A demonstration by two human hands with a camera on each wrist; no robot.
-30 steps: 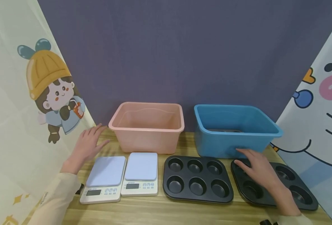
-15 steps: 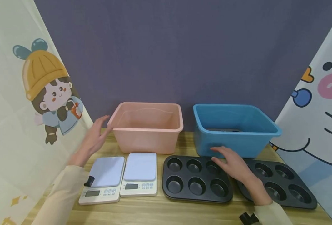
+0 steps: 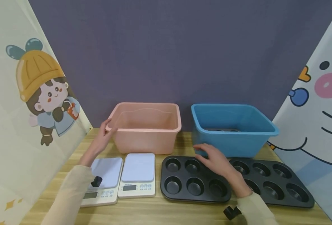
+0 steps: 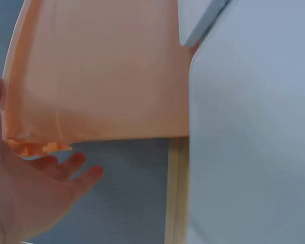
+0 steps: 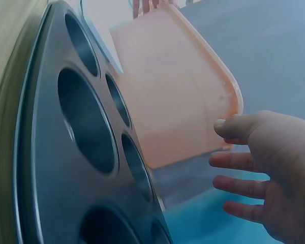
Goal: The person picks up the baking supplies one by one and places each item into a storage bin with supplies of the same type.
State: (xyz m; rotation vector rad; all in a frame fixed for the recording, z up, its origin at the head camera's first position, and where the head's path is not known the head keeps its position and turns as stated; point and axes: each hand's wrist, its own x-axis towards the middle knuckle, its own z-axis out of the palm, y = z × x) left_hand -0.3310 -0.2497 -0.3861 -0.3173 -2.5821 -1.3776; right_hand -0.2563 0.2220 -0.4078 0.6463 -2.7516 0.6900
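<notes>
At the left rim of the pink plastic bin (image 3: pixel 144 142) is my left hand (image 3: pixel 99 141), thumb by the front of the rim and fingers along the left side. The left wrist view shows these fingers (image 4: pixel 66 168) fairly straight beside the bin's lip; firm contact cannot be made out. My right hand (image 3: pixel 214 159) hovers above the middle black muffin tin (image 3: pixel 195 198), in front of the blue bin (image 3: pixel 233 145). Its fingers are loosely extended and hold nothing. In the right wrist view, the thumb (image 5: pixel 231 127) overlaps the pink bin's corner but looks apart from it.
Two white kitchen scales, the left one (image 3: pixel 109 170) partly under my left forearm and the other (image 3: pixel 139 167) beside it, stand before the pink bin. A second muffin tin (image 3: pixel 292 200) lies at the right. Something dark (image 3: pixel 222 129) lies inside the blue bin.
My left hand has moved right and slightly down to the pink bin's left rim. My right hand has moved left from the right muffin tin to above the middle one.
</notes>
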